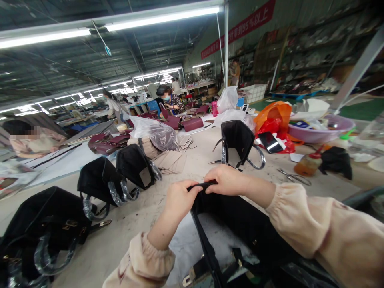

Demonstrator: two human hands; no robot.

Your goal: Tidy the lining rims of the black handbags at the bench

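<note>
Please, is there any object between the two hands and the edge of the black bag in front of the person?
Nothing visible does. The left hand and right hand pinch the edge of the black bag directly. Another bag stands beyond them, not between.

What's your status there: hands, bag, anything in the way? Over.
Left hand, right hand: both in pinching grip on the black handbag. Handbag: open, partly out of frame. Nothing seen blocking; second black handbag stands just beyond.
</note>
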